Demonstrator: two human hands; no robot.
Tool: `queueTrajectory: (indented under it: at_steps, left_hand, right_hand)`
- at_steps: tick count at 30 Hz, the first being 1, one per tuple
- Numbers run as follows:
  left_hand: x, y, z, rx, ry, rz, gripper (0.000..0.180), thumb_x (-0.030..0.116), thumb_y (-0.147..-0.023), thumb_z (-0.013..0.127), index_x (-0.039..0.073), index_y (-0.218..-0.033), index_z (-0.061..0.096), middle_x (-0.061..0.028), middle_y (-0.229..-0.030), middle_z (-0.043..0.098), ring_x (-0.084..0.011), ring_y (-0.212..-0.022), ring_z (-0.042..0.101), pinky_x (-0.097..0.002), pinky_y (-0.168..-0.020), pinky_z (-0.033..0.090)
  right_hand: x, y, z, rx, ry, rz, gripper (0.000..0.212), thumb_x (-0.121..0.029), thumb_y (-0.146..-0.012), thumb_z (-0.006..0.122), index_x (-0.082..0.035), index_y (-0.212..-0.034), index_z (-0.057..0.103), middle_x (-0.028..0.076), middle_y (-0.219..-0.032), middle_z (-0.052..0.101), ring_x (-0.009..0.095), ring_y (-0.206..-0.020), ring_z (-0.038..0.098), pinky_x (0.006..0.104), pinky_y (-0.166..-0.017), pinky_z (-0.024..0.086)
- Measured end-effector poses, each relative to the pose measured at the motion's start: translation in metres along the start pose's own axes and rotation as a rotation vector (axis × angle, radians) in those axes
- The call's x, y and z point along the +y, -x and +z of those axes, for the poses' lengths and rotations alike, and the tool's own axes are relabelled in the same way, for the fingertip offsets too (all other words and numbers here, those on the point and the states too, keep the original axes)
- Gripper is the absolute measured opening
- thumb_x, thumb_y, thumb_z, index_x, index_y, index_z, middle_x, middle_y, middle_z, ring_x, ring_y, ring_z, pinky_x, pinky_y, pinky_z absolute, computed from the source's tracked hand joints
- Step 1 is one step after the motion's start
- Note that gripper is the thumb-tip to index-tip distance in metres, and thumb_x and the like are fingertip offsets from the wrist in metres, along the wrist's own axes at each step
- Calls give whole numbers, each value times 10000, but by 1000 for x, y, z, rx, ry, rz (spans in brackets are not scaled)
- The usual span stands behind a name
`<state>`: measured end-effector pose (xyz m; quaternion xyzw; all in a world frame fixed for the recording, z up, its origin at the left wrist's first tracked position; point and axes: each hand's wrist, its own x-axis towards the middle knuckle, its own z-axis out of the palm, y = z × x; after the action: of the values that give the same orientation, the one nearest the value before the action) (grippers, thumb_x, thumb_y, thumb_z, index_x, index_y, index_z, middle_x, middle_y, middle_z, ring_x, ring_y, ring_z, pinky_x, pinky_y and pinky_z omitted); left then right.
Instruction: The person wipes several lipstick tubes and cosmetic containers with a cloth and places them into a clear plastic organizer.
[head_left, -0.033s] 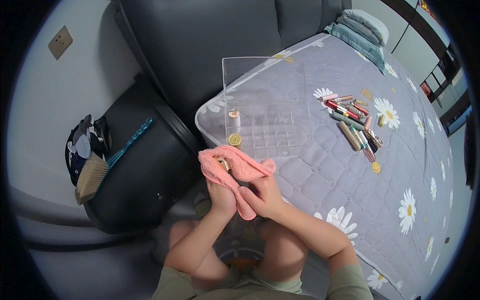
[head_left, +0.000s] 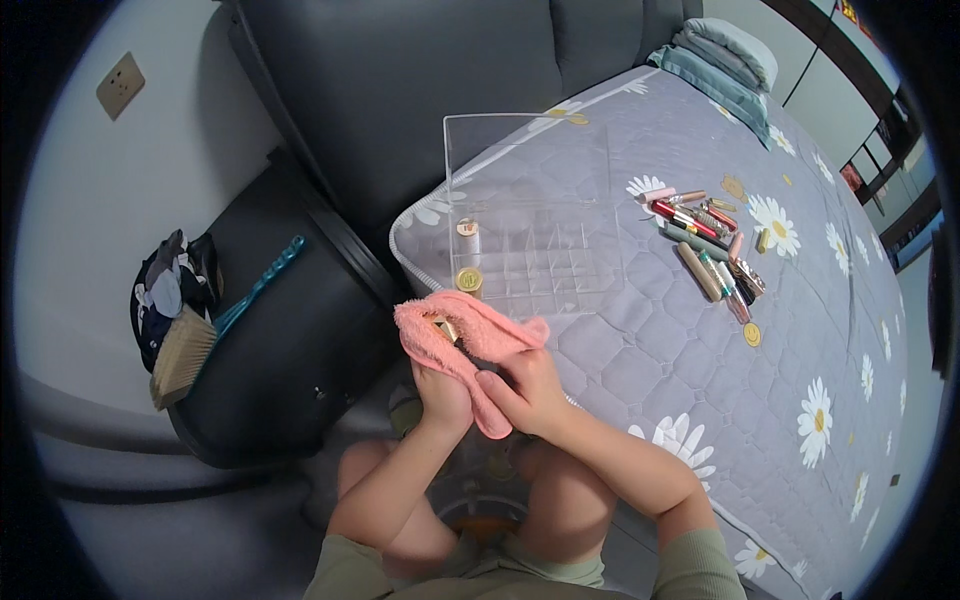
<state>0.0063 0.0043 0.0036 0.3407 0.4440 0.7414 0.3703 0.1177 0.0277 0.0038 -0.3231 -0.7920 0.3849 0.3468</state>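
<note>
Both my hands are at the bedside, closed on a folded pink fluffy cloth (head_left: 485,335). My left hand (head_left: 442,398) cups it from below on the left. On the right side my right hand (head_left: 530,393) pinches its edge, thumb on top. A small gold-and-dark cosmetic piece (head_left: 444,328) shows in the cloth's fold; most of it is hidden. Just beyond the cloth stands a clear divided organizer box (head_left: 535,262) with its lid raised. In its left side sit a gold-capped tube (head_left: 468,280) and a pale tube (head_left: 469,238).
Several lipsticks and cosmetic tubes (head_left: 705,240) lie in a pile on the daisy-patterned bed (head_left: 640,370). At left, a black nightstand (head_left: 300,330) holds a blue-handled brush (head_left: 185,358) and dark bundled cloths (head_left: 175,280). Folded bedding (head_left: 725,60) lies at the bed's far end.
</note>
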Motion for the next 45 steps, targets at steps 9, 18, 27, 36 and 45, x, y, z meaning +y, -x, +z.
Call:
queueTrajectory:
  at_steps: [9,18,27,36,45]
  left_hand:
    - [13,-3,17,-377,113,-146,418,188,-828,467,8,-1181,338,-54,-1066,448,-99,-951,443,-236,-833,355]
    - [23,-22,0,-78,-342,198,279,223,-819,483,23,-999,411,-66,-909,473,-137,-825,465,-255,-733,384]
    - [30,-22,-7,-312,-168,-1,207,56,-680,607,27,-765,421,-17,-629,479,-62,-566,438,-191,-520,371]
    - [20,-5,-13,-538,-103,-352,219,134,-803,502,11,-981,478,-17,-837,541,-78,-777,493,-221,-700,409]
    - [51,-17,-23,-765,5,-742,429,127,-833,465,34,-1231,334,-35,-1114,451,-87,-998,435,-212,-829,362]
  right_hand:
    - [14,1,13,179,-251,94,229,-173,-747,495,29,-855,509,152,-661,537,231,-598,530,310,-550,401]
    - [3,-7,1,275,-57,-277,219,-193,-671,605,-30,-816,599,101,-615,571,263,-505,539,291,-466,408]
    - [11,0,-7,400,-296,-460,211,-103,-572,640,-51,-528,440,18,-486,447,137,-385,399,244,-387,294]
    - [6,-13,-13,181,-97,-166,330,-258,-602,677,-40,-625,432,23,-569,413,110,-484,383,226,-431,293]
    - [13,-15,-21,40,-319,-125,319,-242,-633,669,-45,-723,434,6,-566,417,82,-494,380,212,-446,306]
